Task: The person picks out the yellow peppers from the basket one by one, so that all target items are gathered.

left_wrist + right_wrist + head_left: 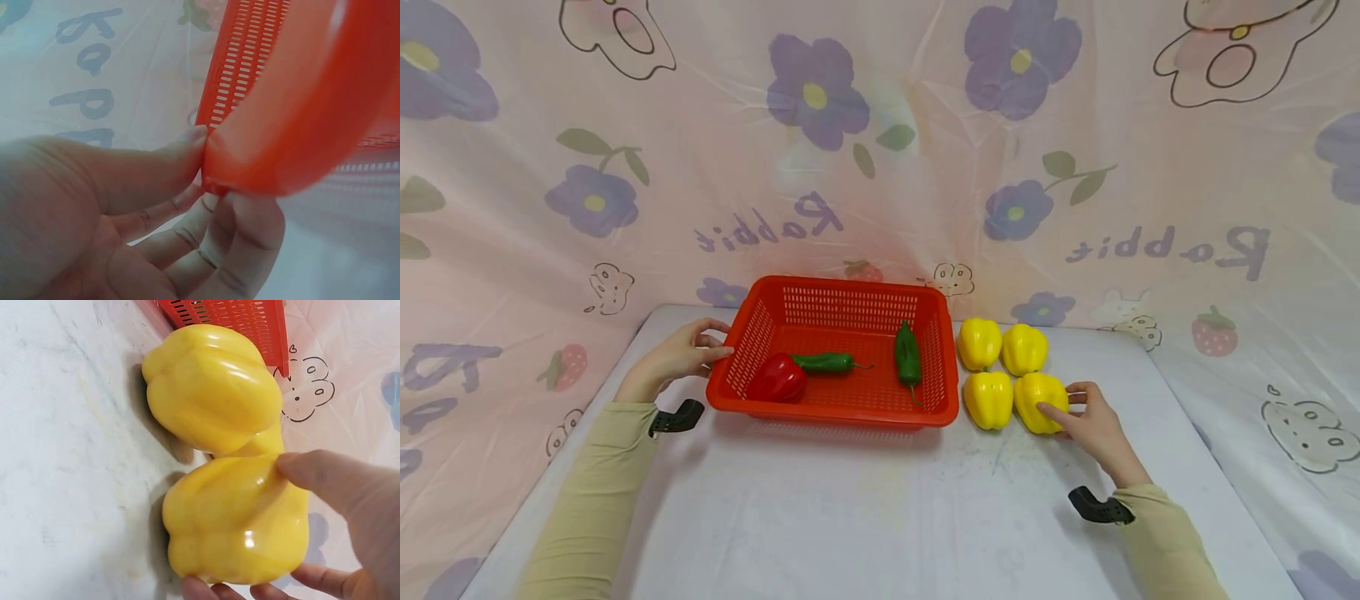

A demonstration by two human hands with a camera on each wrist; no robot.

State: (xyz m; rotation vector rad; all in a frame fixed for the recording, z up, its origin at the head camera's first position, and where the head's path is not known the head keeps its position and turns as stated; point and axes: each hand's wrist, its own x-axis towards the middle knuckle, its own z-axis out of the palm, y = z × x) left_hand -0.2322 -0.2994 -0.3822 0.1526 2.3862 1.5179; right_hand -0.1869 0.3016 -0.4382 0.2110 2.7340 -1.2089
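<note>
My left hand (679, 357) pinches the left rim of a red plastic basket (842, 412), thumb on one side and fingers beneath, as the left wrist view shows. Inside the basket lie a red bell pepper (777, 379) and two green chili peppers, one lengthwise (823, 362) and one near the right wall (907, 354). To the basket's right, several yellow bell peppers stand close together. My right hand (1093, 425) grips the front right yellow bell pepper (231, 525) between thumb and fingers. Beside it is the front left yellow bell pepper (988, 400).
Behind the held pepper stand two more yellow bell peppers, back left (980, 343) and back right (1025, 348). A white tabletop (865, 517) stretches in front of the basket. A patterned curtain (910, 192) hangs right behind the table and along its sides.
</note>
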